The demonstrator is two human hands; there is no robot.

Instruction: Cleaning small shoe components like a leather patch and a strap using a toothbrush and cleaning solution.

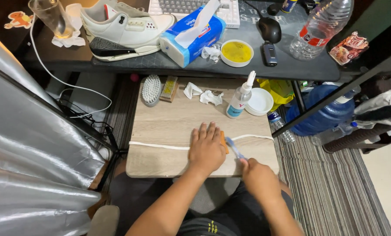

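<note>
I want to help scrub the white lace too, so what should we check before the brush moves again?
1. Lace lies flat on the board: ok.
2. Left hand presses the lace down: ok.
3. Right hand grips the brush: ok.
4. Brush head sits on the lace: cannot tell, the left hand hides it.
5. Spray bottle stands upright, away from both hands: ok.
6. Tissues lie on the board within reach: ok.
</note>
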